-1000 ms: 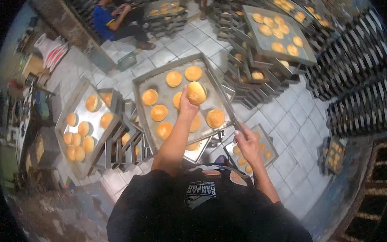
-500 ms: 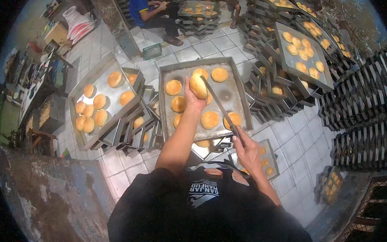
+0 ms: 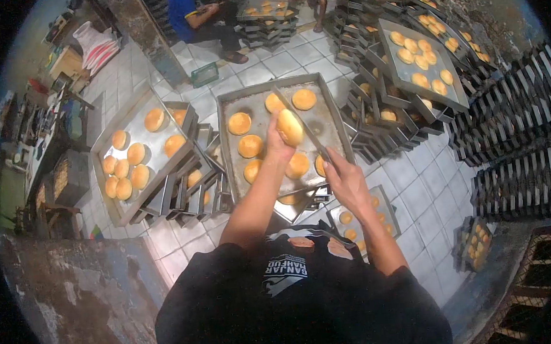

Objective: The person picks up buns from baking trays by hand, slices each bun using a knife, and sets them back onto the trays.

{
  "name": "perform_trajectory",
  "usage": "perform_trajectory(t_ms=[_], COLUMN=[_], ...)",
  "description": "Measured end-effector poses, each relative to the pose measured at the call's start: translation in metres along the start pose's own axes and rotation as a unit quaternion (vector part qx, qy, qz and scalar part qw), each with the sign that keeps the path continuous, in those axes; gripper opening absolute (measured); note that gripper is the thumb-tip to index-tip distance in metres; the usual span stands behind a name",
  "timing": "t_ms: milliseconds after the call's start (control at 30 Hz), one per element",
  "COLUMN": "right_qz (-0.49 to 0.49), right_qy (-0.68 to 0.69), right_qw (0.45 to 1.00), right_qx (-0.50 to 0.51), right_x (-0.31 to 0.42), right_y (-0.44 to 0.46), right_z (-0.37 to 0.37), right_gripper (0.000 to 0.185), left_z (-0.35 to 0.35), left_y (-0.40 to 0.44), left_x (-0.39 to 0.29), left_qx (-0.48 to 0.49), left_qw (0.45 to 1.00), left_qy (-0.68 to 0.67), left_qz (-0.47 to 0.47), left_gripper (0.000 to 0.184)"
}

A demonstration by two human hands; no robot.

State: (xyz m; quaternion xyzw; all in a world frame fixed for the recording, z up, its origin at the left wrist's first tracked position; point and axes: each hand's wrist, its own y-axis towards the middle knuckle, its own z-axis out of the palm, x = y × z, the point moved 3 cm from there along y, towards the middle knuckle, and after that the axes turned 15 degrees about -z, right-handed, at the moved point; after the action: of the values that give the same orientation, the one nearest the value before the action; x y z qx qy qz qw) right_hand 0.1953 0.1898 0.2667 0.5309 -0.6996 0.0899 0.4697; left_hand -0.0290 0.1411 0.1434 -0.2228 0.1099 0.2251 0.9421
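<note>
A golden bun (image 3: 290, 128) is tilted up in my left hand (image 3: 277, 144), whose fingers are wrapped round its left side. My right hand (image 3: 347, 181) is closed on the handle of a long knife (image 3: 308, 131). The blade slants up and left along the bun's right edge; whether it has cut in, I cannot tell. Below both hands is a metal baking tray (image 3: 232, 181) with several round buns, among them one bun (image 3: 304, 99) near its far edge and another bun (image 3: 239, 124) at its left. My right hand partly covers a bun at the tray's right.
At the left, another tray (image 3: 115, 210) of buns rests on stacked trays. Stacked trays (image 3: 429, 61) with buns stand at the right, and empty-looking stacks (image 3: 506, 126) beyond. A green basket (image 3: 204, 75) lies on the tiled floor. Two people sit at the back, one in blue (image 3: 182, 14).
The bun and my left hand have moved slightly lower and right. The knife has shifted with my right hand, down and left across the bun's edge. The whole view has tilted slightly.
</note>
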Motion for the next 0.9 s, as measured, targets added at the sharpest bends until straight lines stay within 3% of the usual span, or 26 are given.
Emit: perform_trajectory(t_ms=[67, 133, 267, 333, 400, 467, 600, 667, 733, 800, 867, 900], right_qz=[0.065, 0.073, 0.068, 0.114, 0.001, -0.001, 0.107, 0.147, 0.085, 0.112, 0.007, 0.008], right_qy=[-0.006, 0.000, 0.017, 0.008, -0.012, -0.016, 0.003, 0.008, 0.023, 0.027, -0.029, -0.029], right_qw=[0.996, 0.996, 0.997, 0.992, 0.999, 0.999, 0.990, 0.985, 0.995, 0.990, 0.998, 0.998], right_qx=[0.061, 0.059, 0.020, 0.052, 0.030, 0.034, 0.092, 0.088, 0.055, 0.076, 0.053, 0.051], right_x=[0.015, 0.019, 0.001, -0.008, -0.012, -0.007, 0.016, 0.006, -0.019, -0.021, -0.034, -0.022], right_y=[-0.018, -0.035, -0.019, 0.004, 0.013, 0.000, -0.033, -0.037, -0.023, -0.005, -0.003, -0.005], right_z=[-0.011, -0.011, 0.000, 0.002, 0.002, -0.008, -0.024, -0.017, 0.001, 0.003, 0.006, -0.003], right_gripper=[0.042, 0.042, 0.043, 0.044, 0.045, 0.045, 0.044, 0.044, 0.044, 0.045, 0.044, 0.044], left_z=[-0.011, -0.010, -0.002, 0.004, 0.004, -0.013, -0.018, -0.015, -0.009, -0.008, -0.010, -0.008], left_y=[0.002, -0.007, -0.015, -0.018, -0.016, -0.003, -0.013, -0.018, -0.018, -0.016, -0.010, -0.008], left_x=[-0.022, -0.025, 0.011, 0.022, 0.021, 0.005, -0.012, 0.002, 0.026, 0.034, 0.030, 0.024], left_qx=[-0.013, -0.023, -0.027, -0.027, -0.011, -0.027, -0.044, -0.052, -0.032, -0.011, -0.033, -0.033], left_qw=[0.998, 0.998, 0.997, 0.994, 0.997, 0.997, 0.997, 0.992, 0.989, 0.985, 0.990, 0.989], left_qy=[-0.050, -0.050, 0.070, 0.109, 0.080, 0.078, 0.046, 0.117, 0.146, 0.174, 0.140, 0.141], left_qz=[0.030, 0.035, 0.007, 0.007, -0.006, -0.002, 0.034, 0.021, 0.012, 0.009, 0.013, 0.011], left_gripper=[0.033, 0.031, 0.031, 0.032, 0.034, 0.034, 0.032, 0.030, 0.031, 0.032, 0.031, 0.031])
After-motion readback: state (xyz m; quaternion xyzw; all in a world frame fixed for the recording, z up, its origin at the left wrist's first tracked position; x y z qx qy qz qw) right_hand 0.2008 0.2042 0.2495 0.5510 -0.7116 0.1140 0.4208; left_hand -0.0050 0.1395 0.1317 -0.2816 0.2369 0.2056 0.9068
